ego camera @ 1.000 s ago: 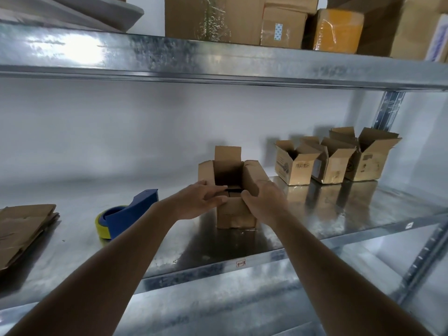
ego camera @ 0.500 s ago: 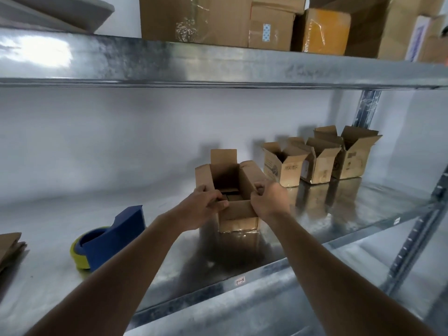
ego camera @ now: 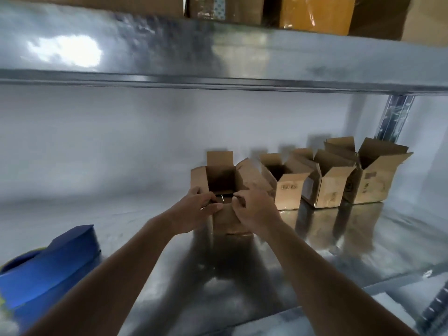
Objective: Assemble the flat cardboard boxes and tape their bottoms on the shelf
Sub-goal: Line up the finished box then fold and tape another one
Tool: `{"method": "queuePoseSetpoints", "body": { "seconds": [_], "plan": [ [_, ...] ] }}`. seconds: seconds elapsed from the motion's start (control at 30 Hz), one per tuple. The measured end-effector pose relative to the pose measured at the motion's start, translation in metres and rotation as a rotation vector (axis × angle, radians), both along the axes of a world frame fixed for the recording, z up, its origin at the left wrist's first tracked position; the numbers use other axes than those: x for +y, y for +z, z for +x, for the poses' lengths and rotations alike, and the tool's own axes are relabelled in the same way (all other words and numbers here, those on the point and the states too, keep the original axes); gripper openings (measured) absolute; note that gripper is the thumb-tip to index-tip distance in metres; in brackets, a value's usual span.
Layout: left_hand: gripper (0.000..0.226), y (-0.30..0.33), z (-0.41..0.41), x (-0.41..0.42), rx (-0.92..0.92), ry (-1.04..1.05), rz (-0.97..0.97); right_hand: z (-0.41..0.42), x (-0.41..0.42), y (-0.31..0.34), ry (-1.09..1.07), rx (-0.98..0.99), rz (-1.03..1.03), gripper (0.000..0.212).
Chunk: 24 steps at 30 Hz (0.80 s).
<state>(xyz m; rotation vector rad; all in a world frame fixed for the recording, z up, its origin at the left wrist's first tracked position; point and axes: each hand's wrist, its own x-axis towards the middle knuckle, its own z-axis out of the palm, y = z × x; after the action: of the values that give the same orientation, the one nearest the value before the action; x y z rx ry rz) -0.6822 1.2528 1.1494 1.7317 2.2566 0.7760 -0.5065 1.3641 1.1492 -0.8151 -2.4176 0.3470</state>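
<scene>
- Four small cardboard boxes are up on the metal shelf (ego camera: 339, 243) in the head view, all with top flaps open. Only one view here, so that's the whole tour.
- The one being worked on is the front box (ego camera: 224, 187), roughly mid-shelf and nearest the person. It stands upright, back flap sticking straight up, side flaps splayed outward.
- Left hand (ego camera: 194, 212) has its fingers curled over the near left edge of that box, gripping the cardboard at the rim. Looks like the near flap is being folded down inside, but it's a bit blurry so I can't be sure exactly which bit of cardboard is under the fingertips.
- Right hand (ego camera: 254, 209) is curled on the near right edge the same way, fingers pinching the cardboard at the rim, knuckles facing the camera.
- The two hands are close together, nearly touching over the box opening.
- To the right, the other three sit in a row along the back: second box (ego camera: 288, 190) just beside the front one, third box (ego camera: 327, 187) right next to that, and fourth box (ego camera: 371, 183) at the far end by the shelf upright (ego camera: 395, 117). All three upright with flaps open.
- Blue tape dispenser (ego camera: 51, 267) lies at the left edge of the shelf, well apart from the boxes, with a yellow roll peeking out at its lower left.
- Upper shelf (ego camera: 218, 52) overhead carries more cartons (ego camera: 315, 13), one wrapped in shiny orange-ish plastic.
</scene>
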Motion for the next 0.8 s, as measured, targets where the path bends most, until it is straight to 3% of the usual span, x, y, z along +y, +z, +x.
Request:
{"method": "queuePoseSetpoints", "body": {
  "seconds": [0.13, 0.23, 0.27, 0.37, 0.5, 0.6, 0.73, 0.8],
  "plan": [
    [0.029, -0.001, 0.004, 0.022, -0.049, 0.038, -0.011, -0.001, 0.023, -0.007, 0.069, 0.027, 0.040, 0.033],
    [0.065, 0.001, 0.004, 0.029, -0.010, 0.034, -0.051, 0.002, 0.033, -0.005, 0.085, 0.080, 0.035, 0.031],
    [0.067, 0.001, 0.004, 0.031, 0.008, 0.028, -0.050, 0.004, 0.035, -0.005, 0.084, 0.093, 0.037, 0.031],
    [0.031, 0.001, 0.009, 0.035, -0.103, 0.070, -0.016, 0.009, 0.037, -0.004, 0.084, 0.116, 0.047, 0.028],
    [0.032, 0.005, 0.022, 0.038, -0.125, 0.043, -0.031, 0.020, 0.042, -0.003, 0.064, 0.141, 0.024, 0.024],
    [0.035, 0.008, 0.032, 0.037, 0.042, 0.029, -0.027, 0.027, 0.043, -0.005, 0.034, 0.127, -0.034, 0.033],
    [0.031, 0.011, 0.043, 0.040, 0.044, 0.028, -0.114, 0.038, 0.037, -0.004, -0.056, 0.063, 0.002, 0.041],
    [0.042, 0.012, 0.045, 0.042, 0.110, 0.012, -0.136, 0.045, 0.036, -0.002, -0.120, 0.022, 0.058, 0.042]
  ]
}}
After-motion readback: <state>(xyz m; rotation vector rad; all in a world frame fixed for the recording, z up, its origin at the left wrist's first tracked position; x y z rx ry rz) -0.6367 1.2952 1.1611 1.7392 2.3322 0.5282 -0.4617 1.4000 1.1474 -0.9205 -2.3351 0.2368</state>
